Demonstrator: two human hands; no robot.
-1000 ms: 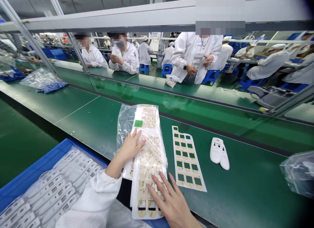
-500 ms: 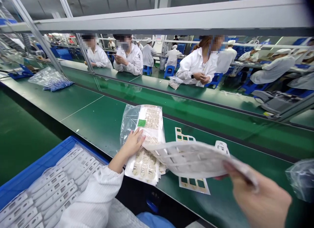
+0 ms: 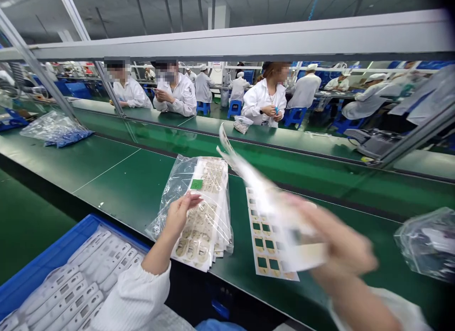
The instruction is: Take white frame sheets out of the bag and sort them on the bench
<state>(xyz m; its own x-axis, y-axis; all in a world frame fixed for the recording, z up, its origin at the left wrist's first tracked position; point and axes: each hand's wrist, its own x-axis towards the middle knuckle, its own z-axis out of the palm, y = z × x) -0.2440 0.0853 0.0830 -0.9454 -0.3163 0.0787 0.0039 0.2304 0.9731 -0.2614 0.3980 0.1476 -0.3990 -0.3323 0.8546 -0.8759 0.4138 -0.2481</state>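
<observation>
My right hand [image 3: 337, 236], smeared by motion, grips a white sheet [image 3: 265, 198] that is tilted up and blurred; it looks like a thin adhesive sheet, maybe more than one. Beneath it on the green bench lies a die-cut sticker sheet [image 3: 263, 243] with rows of square cut-outs, partly covered. To the left rests a stack of beige die-cut sticker sheets [image 3: 204, 226] in a clear plastic bag [image 3: 170, 184] with a green label [image 3: 196, 184]. Over the bag's left side is my left hand [image 3: 177, 215], its fingers stretched out and holding nothing visible.
A blue crate [image 3: 81, 224] of white plastic housings [image 3: 64, 290] stands at lower left. Plastic bags lie at the bench's right end [image 3: 426, 243] and far left [image 3: 57, 127]. A metal rail [image 3: 227, 46] crosses above. Co-workers in white coats [image 3: 266, 101] sit across the bench.
My right hand has swung the sheet upward, from nearly level to steeply tilted, off the bagged stack. My left hand has lifted slightly off the bag. The view has shifted right.
</observation>
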